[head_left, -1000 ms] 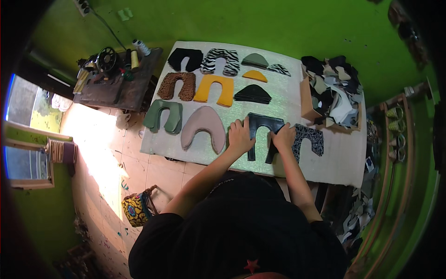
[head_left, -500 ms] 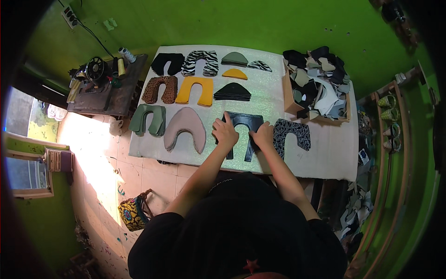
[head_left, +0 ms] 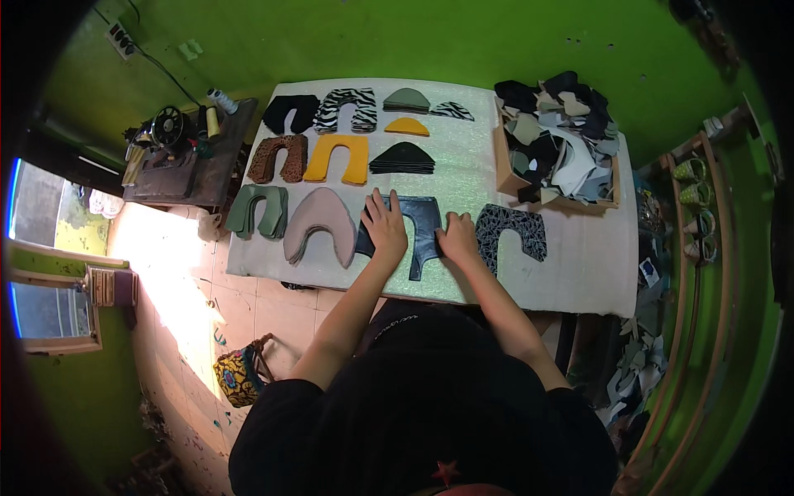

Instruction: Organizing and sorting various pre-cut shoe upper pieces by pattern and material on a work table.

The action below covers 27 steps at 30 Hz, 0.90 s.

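A black, smooth U-shaped piece point(head_left: 424, 217) lies on the pale table with its opening toward me. My left hand point(head_left: 385, 230) rests flat over its left arm, fingers stretched forward and spread, hiding part of it. At the piece's right edge is my right hand point(head_left: 458, 240), thumb against the edge and fingers apart, slightly bent. Just left of the piece sits a stack of beige U-shaped pieces point(head_left: 318, 217). To the right of my right hand lies a black-and-grey line-patterned U-shaped piece point(head_left: 523, 221).
Farther back are yellow point(head_left: 358, 153), zebra-striped point(head_left: 362, 99), leopard-print point(head_left: 277, 160) and green point(head_left: 269, 198) U-shaped pieces, plus black half-round pieces point(head_left: 403, 159). A cardboard box point(head_left: 506, 165) of scraps stands at the back right. A sewing machine point(head_left: 165, 132) is at the left.
The black U-shaped piece has slid left, closer to the beige stack, with both hands. My left hand's fingers have spread over its left arm. The view has shifted slightly.
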Each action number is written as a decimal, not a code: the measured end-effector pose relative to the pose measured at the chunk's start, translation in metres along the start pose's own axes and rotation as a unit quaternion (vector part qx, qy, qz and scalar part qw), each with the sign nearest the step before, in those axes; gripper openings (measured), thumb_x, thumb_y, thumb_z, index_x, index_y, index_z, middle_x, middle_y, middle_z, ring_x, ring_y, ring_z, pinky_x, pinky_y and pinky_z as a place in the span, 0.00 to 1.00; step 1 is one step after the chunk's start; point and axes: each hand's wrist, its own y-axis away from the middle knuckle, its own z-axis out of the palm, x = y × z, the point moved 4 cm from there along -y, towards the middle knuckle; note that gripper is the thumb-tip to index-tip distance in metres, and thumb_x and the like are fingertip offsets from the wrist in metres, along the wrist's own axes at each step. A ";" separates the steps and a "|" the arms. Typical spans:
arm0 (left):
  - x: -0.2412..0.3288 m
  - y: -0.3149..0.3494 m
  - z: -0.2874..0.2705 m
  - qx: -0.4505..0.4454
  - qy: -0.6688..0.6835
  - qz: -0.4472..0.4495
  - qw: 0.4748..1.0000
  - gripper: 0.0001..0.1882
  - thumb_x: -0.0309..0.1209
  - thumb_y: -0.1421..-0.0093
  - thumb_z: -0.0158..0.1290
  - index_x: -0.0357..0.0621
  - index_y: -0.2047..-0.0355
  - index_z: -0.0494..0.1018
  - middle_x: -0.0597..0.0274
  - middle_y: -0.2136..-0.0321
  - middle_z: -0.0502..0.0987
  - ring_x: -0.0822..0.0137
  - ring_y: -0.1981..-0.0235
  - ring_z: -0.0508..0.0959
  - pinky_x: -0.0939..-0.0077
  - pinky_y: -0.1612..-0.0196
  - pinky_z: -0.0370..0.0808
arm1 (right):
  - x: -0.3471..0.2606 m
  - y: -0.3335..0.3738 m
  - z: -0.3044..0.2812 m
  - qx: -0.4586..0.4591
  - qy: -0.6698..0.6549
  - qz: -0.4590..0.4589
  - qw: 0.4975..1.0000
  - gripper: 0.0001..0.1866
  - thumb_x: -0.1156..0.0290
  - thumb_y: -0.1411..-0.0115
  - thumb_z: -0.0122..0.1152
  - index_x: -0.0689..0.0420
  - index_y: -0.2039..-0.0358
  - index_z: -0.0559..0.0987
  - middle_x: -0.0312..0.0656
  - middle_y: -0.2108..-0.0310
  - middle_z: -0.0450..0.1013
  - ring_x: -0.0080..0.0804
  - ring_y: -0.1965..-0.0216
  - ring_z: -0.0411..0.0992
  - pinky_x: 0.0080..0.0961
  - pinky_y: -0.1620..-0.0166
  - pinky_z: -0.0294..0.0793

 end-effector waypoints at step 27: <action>0.180 0.026 -0.004 -0.277 0.126 0.038 0.952 0.57 0.43 0.67 0.63 0.43 0.40 0.42 0.46 0.59 0.59 0.51 0.57 0.63 0.61 0.61 0.68 | 0.163 0.035 -0.070 0.169 0.015 0.188 0.967 0.35 0.60 0.64 0.69 0.69 0.61 0.64 0.57 0.61 0.61 0.52 0.58 0.61 0.38 0.55 0.66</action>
